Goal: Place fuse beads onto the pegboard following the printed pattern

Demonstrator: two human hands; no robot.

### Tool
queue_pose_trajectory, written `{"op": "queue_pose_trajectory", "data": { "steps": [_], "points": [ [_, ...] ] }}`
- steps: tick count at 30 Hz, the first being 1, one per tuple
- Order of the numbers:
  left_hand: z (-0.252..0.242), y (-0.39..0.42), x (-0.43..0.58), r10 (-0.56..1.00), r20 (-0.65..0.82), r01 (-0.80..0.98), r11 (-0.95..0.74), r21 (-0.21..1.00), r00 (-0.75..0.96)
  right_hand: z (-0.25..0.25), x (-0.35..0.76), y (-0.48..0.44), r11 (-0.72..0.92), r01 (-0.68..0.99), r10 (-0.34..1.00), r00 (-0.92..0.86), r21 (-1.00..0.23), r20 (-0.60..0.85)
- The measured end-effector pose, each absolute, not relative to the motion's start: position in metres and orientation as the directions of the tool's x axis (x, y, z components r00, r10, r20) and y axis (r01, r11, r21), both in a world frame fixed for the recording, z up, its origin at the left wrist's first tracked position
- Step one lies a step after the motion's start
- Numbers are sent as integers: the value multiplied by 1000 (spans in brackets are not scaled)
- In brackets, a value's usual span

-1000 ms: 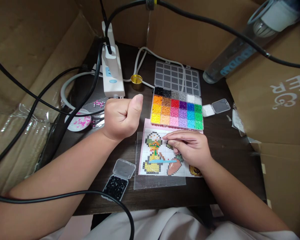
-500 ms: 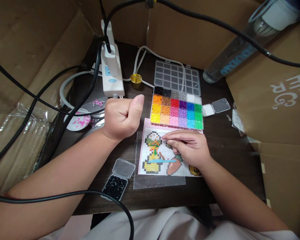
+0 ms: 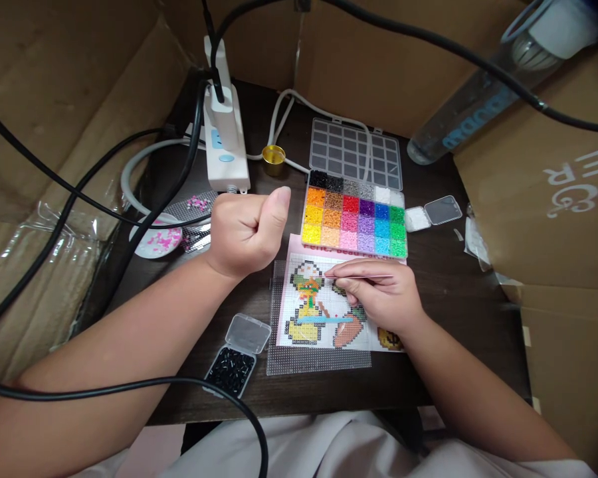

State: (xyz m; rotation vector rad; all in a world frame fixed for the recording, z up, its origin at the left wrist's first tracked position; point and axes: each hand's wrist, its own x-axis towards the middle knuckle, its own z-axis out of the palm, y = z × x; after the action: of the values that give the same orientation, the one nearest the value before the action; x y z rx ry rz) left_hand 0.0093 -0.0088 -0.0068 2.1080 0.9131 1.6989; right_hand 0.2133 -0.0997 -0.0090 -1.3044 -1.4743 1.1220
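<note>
Seemingly mid-placement, the left hand [image 3: 244, 232] sits left of centre as a closed fist, contents hidden, while over the pegboard [image 3: 319, 362] at lower centre the right hand [image 3: 383, 299] pinches tweezers [image 3: 359, 276] in a narrow grip, tip at the bead figure [image 3: 306, 299], which calls for steady, fine aim.

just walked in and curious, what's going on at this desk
A person sits at a dark table doing bead work. Their right hand pinches a thin tool in its fingers, the tip over a pixel pattern sheet that lies with a clear pegboard. The left hand is closed in a fist beside the open box of coloured beads. A small open case of black beads sits near the front edge.
</note>
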Motion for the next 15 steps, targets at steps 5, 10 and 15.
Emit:
{"op": "queue_pose_trajectory", "data": {
  "steps": [5,10,15],
  "points": [
    [-6,-8,9,623,774,316,-762,566,116,-9,213,-100,51,226,995,-100,-973,29],
    [-5,-10,10,646,755,328,-742,585,112,-10,214,-100,59,221,995,-95,-974,39],
    [-1,-13,8,712,674,311,-697,646,196,-14,217,-100,35,119,998,-61,-992,28]
  ]
}}
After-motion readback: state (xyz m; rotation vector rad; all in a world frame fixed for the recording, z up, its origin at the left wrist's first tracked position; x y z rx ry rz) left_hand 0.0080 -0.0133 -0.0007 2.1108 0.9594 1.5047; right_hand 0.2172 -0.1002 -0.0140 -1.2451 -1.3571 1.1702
